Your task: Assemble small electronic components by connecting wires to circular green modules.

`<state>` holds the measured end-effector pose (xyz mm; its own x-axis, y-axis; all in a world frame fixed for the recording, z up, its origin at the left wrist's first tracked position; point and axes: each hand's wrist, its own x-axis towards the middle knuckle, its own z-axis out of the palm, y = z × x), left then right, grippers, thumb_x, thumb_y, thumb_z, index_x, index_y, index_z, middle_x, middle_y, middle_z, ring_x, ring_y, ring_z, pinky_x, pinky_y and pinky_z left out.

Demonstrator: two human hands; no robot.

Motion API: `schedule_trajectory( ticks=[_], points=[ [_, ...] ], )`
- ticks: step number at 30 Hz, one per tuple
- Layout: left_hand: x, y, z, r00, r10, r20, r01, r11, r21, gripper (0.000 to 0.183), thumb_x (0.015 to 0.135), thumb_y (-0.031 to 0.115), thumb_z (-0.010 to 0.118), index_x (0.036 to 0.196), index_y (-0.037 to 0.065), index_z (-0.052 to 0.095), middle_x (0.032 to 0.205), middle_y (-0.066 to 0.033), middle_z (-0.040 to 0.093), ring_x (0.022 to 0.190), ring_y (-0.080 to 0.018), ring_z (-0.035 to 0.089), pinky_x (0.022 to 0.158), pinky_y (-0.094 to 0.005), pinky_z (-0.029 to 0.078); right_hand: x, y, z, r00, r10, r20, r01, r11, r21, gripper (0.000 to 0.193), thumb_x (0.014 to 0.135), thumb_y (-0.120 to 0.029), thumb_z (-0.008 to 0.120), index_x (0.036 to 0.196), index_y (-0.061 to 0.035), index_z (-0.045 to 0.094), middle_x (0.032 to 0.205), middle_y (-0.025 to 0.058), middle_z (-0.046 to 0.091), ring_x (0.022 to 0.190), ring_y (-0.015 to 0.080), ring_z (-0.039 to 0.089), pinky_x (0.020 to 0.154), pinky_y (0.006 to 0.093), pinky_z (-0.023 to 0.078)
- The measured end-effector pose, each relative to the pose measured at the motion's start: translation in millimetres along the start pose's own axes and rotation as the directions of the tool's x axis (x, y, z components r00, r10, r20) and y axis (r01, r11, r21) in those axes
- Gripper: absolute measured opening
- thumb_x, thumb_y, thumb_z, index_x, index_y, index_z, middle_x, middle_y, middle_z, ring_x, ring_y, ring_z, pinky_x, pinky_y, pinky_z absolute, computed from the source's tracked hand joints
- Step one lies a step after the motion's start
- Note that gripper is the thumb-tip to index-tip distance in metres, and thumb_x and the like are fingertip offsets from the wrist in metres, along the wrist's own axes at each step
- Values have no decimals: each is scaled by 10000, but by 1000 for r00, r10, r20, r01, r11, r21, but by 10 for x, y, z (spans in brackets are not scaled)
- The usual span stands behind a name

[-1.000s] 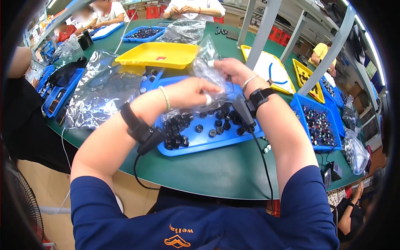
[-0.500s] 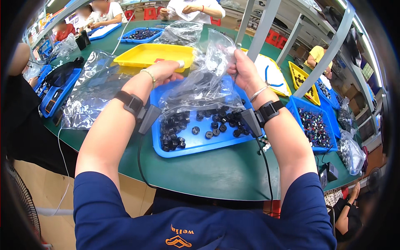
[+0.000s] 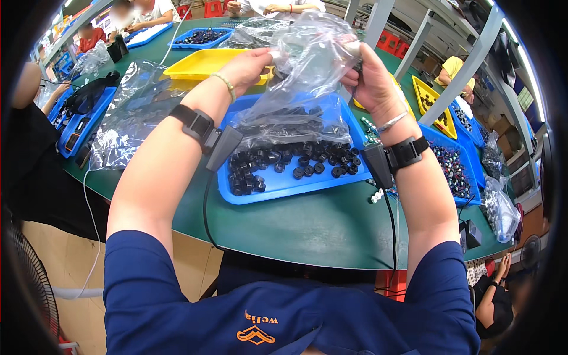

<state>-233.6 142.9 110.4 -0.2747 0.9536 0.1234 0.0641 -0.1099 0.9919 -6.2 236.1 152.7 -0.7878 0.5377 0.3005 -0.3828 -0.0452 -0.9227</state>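
Observation:
A clear plastic bag point(image 3: 305, 77) hangs between my two hands over a blue tray point(image 3: 266, 190). My left hand point(image 3: 251, 66) pinches its upper left side, and my right hand point(image 3: 371, 74) is closed on its upper right side. White covers show on some fingertips. The lower part of the bag rests in the tray, with dark pieces visible through the film. Many small round black plastic caps point(image 3: 242, 171) lie loose along the near side of the tray. Whatever lies behind the bag is partly hidden.
A yellow tray point(image 3: 201, 62) stands behind my left forearm, beside a flat clear bag point(image 3: 127, 118). To the right, a blue tray point(image 3: 452, 168) holds small wired parts. Grey metal posts point(image 3: 435, 109) rise there. Cables point(image 3: 206, 207) trail from both wristbands. Other people sit around the green table point(image 3: 296, 236).
My left hand has come up to grip the bag's left side. The right hand has shifted right and slightly up, and the bag is spread wider and higher.

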Motion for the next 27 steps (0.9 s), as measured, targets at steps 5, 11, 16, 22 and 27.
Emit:
schedule_trajectory(
  ticks=[5,11,16,22,27],
  points=[
    [-135,190,-33,985,132,-114,-140,988,-65,260,946,309,594,1155,168,660,976,112,640,743,-3,433,592,-168,316,-141,-113,-141,991,-113,-75,125,977,174,193,935,-211,514,953,-38,598,669,-14,479,510,73,348,444,217,277],
    [-50,303,-87,953,264,-150,-276,959,-65,317,936,343,610,1202,174,651,1027,100,663,713,-4,385,587,-173,286,-146,-163,-174,977,-163,-137,182,973,141,222,956,-239,482,971,-44,588,760,11,558,562,76,402,458,218,298],
    [-97,338,-66,945,271,-181,-280,960,-22,306,932,324,619,1179,150,668,975,95,657,706,-8,377,579,-178,283,-196,-176,-164,990,-132,-50,135,988,73,195,936,-219,504,976,-47,586,953,69,661,581,78,422,463,217,309],
    [-14,581,-200,939,343,26,-316,890,-329,234,910,252,641,1074,85,656,907,-11,678,833,-102,627,744,-263,513,-168,-312,-369,970,-234,-60,239,964,112,287,999,-260,441,1144,-33,539,1046,73,647,601,70,391,479,185,313],
    [-394,878,39,955,295,-25,-291,920,-261,151,915,241,639,1005,126,679,858,45,668,687,-25,539,562,-191,391,-285,-446,-296,961,-246,-130,263,955,138,298,1003,-272,439,1128,-30,560,1027,62,648,603,71,396,481,188,316]
  ],
)
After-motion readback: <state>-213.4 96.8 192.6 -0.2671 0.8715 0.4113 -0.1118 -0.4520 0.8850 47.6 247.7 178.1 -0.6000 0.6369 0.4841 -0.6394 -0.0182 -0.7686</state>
